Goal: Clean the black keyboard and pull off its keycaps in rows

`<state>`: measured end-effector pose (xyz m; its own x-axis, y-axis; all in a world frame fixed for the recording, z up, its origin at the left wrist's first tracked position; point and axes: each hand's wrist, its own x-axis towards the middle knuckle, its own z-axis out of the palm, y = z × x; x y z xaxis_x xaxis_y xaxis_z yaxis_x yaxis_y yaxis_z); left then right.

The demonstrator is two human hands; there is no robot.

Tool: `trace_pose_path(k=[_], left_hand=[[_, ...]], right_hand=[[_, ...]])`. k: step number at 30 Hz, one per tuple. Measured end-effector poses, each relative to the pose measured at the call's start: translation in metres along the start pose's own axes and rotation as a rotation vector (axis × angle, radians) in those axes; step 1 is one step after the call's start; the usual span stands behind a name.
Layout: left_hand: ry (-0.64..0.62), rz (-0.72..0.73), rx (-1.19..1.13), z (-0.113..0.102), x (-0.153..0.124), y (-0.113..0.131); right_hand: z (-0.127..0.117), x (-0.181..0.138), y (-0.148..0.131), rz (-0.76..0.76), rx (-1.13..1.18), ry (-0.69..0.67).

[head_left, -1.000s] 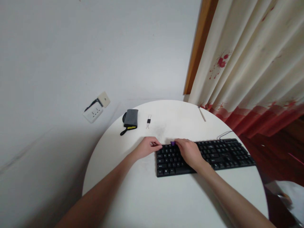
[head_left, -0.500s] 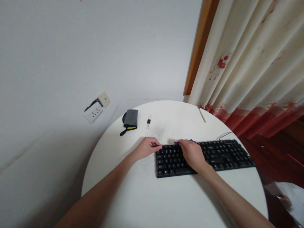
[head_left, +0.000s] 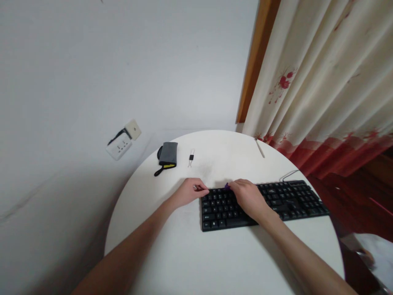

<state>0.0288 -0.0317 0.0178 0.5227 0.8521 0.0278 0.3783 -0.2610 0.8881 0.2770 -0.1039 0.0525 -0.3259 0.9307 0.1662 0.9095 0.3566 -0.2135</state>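
Note:
A black keyboard (head_left: 288, 200) lies across the round white table (head_left: 190, 254). My left hand (head_left: 188, 191) rests at the keyboard's upper left corner with its fingers curled against the edge. Over the keys of the left half, my right hand (head_left: 248, 197) is closed on a small purple thing (head_left: 226, 185) pressed against the top key row. Only a sliver of that purple thing shows past my fingers.
A grey pouch with a yellow edge and black strap (head_left: 167, 155) and a small black binder clip (head_left: 190, 157) lie at the back of the table. A thin stick (head_left: 260, 148) lies back right. The keyboard cable (head_left: 287, 175) curls behind it. A wall socket (head_left: 123, 139) and a curtain (head_left: 322, 90) are nearby.
My right hand shifted a little along the top key row with the purple thing. The left hand has stayed at the keyboard's corner.

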Motion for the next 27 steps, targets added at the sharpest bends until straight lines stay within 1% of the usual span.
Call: trace_pose_path(k=[3,6,13,18,20,23,27], left_hand=[[-0.004,0.014,0.019,0.0,-0.001,0.002],[0.002,0.011,0.019,0.0,-0.001,0.005],[-0.01,-0.002,0.007,0.001,-0.002,0.004],[-0.029,0.022,-0.001,0.002,-0.001,-0.002],[-0.029,0.026,-0.006,0.002,-0.002,-0.002],[-0.029,0.026,-0.005,0.002,-0.002,-0.001],[-0.02,0.016,0.011,0.002,-0.002,0.001]], right_hand=[[-0.001,0.0,0.013,-0.004,0.13,0.043],[-0.001,0.0,0.022,-0.058,0.226,0.077],[0.002,0.005,0.03,-0.189,0.346,0.089],[0.005,0.006,0.037,-0.213,0.492,0.096],[0.004,0.006,0.037,-0.232,0.498,0.077],[0.001,0.005,0.036,-0.256,0.441,0.066],[-0.001,0.005,0.035,-0.235,0.394,0.059]])
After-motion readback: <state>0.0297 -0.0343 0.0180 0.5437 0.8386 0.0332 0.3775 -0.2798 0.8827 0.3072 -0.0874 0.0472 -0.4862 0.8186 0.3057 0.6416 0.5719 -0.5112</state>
